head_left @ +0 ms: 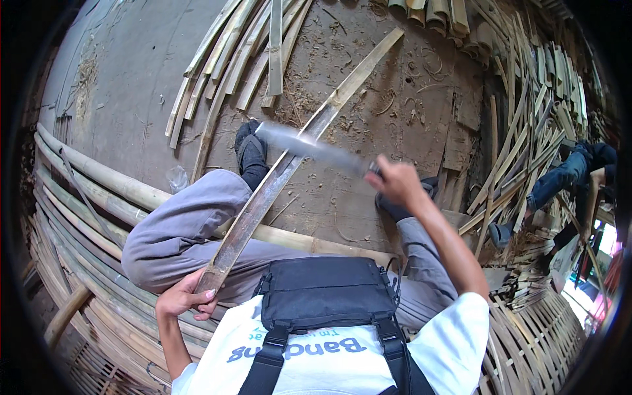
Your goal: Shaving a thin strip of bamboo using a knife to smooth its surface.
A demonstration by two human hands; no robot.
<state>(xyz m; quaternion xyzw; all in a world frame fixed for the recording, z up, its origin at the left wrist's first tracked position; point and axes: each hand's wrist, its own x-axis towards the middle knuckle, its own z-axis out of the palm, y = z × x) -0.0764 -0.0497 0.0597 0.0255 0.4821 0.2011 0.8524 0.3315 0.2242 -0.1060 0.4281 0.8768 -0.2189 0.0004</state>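
Note:
My left hand (pixel 184 297) grips the near end of a long split bamboo strip (pixel 245 220), with the thumb on top. The strip slants up and away to the right across my leg, its hollow brown inner face showing. In my right hand (pixel 398 182) is a machete (pixel 322 151), fingers wrapped round its handle. Its broad grey blade is smeared by motion and lies across the middle of the strip in this view; whether it touches the bamboo I cannot tell.
Split bamboo slats (pixel 227 59) lie on the floor at far left. Long bamboo poles (pixel 99 172) run along the left side and under my legs. Shavings litter the floor (pixel 395 125). A strip pile (pixel 517 155), another person (pixel 569 174) and woven bamboo (pixel 533 339) are at right.

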